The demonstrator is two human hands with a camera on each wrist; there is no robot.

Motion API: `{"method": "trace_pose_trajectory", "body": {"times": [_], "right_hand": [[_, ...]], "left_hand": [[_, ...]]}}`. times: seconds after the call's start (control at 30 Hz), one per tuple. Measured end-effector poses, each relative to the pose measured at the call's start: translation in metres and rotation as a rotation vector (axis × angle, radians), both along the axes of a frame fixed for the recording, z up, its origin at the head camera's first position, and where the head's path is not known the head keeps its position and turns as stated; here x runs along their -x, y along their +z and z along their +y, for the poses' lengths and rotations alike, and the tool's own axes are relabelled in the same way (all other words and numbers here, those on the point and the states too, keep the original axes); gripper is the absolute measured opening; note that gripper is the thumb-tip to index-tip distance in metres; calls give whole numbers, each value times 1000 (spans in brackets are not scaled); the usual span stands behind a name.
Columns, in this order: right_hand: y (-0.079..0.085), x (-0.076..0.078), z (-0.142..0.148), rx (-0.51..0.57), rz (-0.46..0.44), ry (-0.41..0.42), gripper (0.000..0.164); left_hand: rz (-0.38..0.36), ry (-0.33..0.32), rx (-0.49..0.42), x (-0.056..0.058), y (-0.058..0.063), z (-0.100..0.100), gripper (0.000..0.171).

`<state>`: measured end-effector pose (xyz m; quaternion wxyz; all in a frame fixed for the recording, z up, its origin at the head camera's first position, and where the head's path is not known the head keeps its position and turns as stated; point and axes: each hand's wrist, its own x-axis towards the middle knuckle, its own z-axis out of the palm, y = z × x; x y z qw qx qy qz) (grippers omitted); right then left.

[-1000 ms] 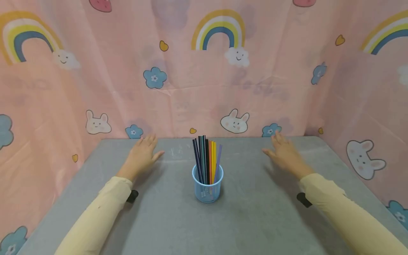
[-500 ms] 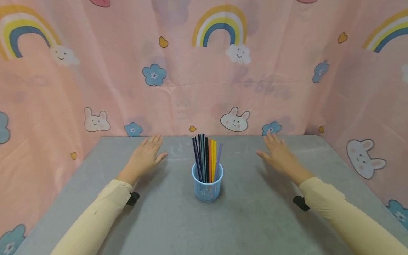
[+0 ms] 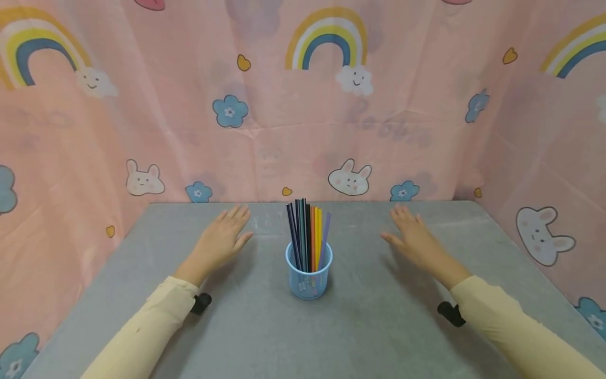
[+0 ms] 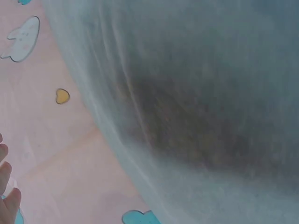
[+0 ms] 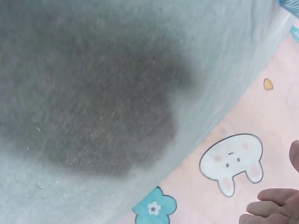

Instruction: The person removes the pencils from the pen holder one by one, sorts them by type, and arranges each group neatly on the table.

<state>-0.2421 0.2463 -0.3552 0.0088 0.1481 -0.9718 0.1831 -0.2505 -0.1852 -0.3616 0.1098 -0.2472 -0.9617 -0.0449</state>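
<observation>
A light-blue cup (image 3: 308, 287) stands upright at the middle of the grey table. Thin, straight sticks (image 3: 310, 237) in dark blue, black, teal, orange, yellow and purple rise from it; whether they are straws or pencils I cannot tell. To the cup's left, my left hand (image 3: 215, 247) hovers over the table with straight fingers and holds nothing. My right hand (image 3: 418, 245) is held the same way on the cup's right, apart from it, fingers pointing to the back edge. Each wrist view catches only some fingers, the left ones (image 4: 10, 205) at one edge and the right ones (image 5: 273, 207) at the other.
The grey table (image 3: 303, 342) ends at the back against a pink curtain (image 3: 284, 152) printed with rainbows, rabbits and flowers, which also runs along both sides. A dark device sits under each sleeve cuff, left device (image 3: 201, 303) and right device (image 3: 451, 314).
Both hands have come inward, toward the cup, and slightly nearer to me, fingers still straight. The cup and its sticks have stayed in place; the head view has tilted a little.
</observation>
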Motion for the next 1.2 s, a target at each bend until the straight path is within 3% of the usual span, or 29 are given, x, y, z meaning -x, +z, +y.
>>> {"method": "trace_pose_trajectory", "body": {"times": [0.4,0.67,1.2], "right_hand": [[1,-20,-17,64,4,29,75],[3,-29,-26,105,-14,30,74],[8,-43,-46,163,40,36,68]], "left_hand": [[16,-25,-23,-14,-1,15,58],[-6,-43,-78,-23,1,25,56],[-15,-75,-200,-35,-3,38,52]]}}
